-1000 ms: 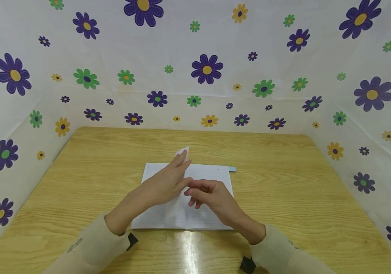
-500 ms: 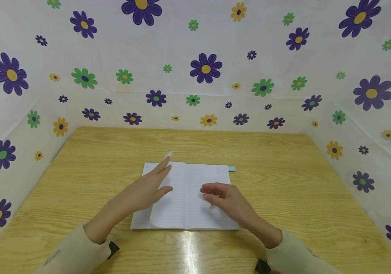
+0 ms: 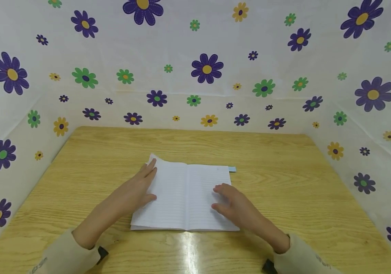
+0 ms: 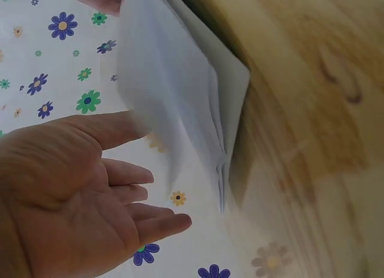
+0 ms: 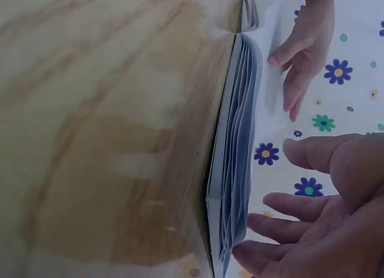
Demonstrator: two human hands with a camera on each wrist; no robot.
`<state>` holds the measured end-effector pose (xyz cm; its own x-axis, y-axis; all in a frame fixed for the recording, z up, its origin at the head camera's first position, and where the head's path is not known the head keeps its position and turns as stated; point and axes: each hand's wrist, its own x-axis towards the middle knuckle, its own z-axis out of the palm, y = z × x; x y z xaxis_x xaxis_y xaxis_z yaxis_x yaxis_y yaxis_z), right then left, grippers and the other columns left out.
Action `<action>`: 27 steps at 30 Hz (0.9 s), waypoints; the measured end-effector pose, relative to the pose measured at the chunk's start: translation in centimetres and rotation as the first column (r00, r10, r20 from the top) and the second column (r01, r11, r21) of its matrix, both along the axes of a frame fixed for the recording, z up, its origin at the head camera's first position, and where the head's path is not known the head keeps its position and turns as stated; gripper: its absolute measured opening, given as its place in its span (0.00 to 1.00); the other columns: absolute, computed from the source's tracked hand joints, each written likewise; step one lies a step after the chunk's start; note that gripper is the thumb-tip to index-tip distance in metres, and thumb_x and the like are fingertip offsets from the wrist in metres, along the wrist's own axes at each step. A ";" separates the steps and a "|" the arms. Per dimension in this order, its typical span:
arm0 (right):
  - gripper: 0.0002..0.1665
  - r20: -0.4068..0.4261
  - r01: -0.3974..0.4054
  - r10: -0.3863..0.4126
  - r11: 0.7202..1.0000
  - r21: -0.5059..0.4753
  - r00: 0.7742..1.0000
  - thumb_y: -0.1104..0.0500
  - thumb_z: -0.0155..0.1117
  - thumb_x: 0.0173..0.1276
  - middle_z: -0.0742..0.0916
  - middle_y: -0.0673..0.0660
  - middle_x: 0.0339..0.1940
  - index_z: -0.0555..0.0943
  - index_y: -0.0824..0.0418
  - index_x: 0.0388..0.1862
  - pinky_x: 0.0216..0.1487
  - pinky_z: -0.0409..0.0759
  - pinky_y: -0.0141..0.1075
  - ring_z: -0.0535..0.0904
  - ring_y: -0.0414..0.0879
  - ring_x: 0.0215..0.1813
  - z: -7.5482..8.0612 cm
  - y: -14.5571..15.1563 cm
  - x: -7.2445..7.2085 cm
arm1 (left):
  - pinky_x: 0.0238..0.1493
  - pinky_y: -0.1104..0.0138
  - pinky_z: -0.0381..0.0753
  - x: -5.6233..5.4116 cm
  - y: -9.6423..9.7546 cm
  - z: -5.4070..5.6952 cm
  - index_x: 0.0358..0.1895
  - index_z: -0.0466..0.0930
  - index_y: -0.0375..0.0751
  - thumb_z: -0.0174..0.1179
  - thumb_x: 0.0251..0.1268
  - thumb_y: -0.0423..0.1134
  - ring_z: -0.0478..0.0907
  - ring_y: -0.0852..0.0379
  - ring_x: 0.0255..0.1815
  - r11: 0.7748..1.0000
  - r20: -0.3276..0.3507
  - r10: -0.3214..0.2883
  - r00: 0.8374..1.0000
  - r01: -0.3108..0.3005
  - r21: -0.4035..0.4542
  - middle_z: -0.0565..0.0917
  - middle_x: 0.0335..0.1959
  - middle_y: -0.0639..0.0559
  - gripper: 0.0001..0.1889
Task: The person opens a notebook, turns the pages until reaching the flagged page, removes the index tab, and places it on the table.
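Observation:
An open notebook with lined white pages lies on the wooden table. At its left side my left hand has its fingers extended against a page, whose far corner stands up past the fingertips. In the left wrist view the left hand shows an open palm beside the loose page edges. Over the right page's outer edge is my right hand, fingers relaxed and apart, pinching nothing. The right wrist view has the right hand close by the stacked page edges; whether it touches them I cannot tell.
A light blue tab sticks out from the notebook's far right corner. The wooden table reaches back to a white flower-print cloth, which also stands along the left and right sides.
The left hand has moved left, carrying a page from the middle over to the left side. My right hand has drawn away to the right and its fingers have spread from a pinched pose.

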<state>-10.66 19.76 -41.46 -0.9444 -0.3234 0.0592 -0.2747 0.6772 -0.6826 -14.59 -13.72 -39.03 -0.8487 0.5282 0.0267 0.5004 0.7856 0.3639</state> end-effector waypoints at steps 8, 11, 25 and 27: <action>0.34 -0.032 -0.038 0.045 0.978 0.203 0.998 0.58 0.75 0.68 0.76 0.71 0.72 0.76 0.76 0.66 0.76 0.61 0.59 0.61 0.68 0.79 0.1 -0.2 0.6 | 0.73 0.40 0.61 0.1 0.1 -0.7 0.74 0.63 0.20 0.67 0.71 0.39 0.47 0.26 0.80 0.998 0.018 -0.017 1.000 0.018 -0.063 0.52 0.81 0.29 0.37; 0.37 -0.029 -0.045 0.053 0.974 0.224 0.998 0.56 0.75 0.67 0.74 0.72 0.74 0.75 0.76 0.68 0.77 0.60 0.59 0.59 0.68 0.80 0.1 -0.2 0.7 | 0.75 0.39 0.57 0.4 0.7 -1.1 0.73 0.64 0.19 0.66 0.73 0.41 0.48 0.25 0.79 0.996 0.022 -0.061 0.998 0.062 -0.067 0.54 0.80 0.27 0.36; 0.46 0.020 -0.078 0.076 0.926 0.370 0.997 0.50 0.77 0.65 0.68 0.77 0.75 0.71 0.79 0.70 0.75 0.62 0.62 0.60 0.71 0.78 0.3 0.0 1.0 | 0.75 0.35 0.54 1.4 1.8 -2.1 0.78 0.57 0.23 0.63 0.74 0.52 0.45 0.27 0.81 0.992 0.206 -0.050 0.977 0.073 -0.105 0.52 0.81 0.29 0.44; 0.47 0.018 -0.066 0.064 0.914 0.399 0.998 0.48 0.77 0.65 0.69 0.77 0.75 0.71 0.79 0.69 0.74 0.63 0.63 0.61 0.71 0.78 0.5 0.0 1.1 | 0.75 0.34 0.53 1.4 1.8 -2.2 0.78 0.57 0.23 0.63 0.74 0.53 0.45 0.27 0.81 0.990 0.218 -0.037 0.975 0.065 -0.122 0.52 0.81 0.29 0.44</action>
<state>-9.58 19.76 -40.97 -0.9205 -0.3797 -0.0917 -0.3248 0.8745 -0.3602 -13.18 -11.96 -41.23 -0.7991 0.5582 -0.2234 0.4624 0.8081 0.3650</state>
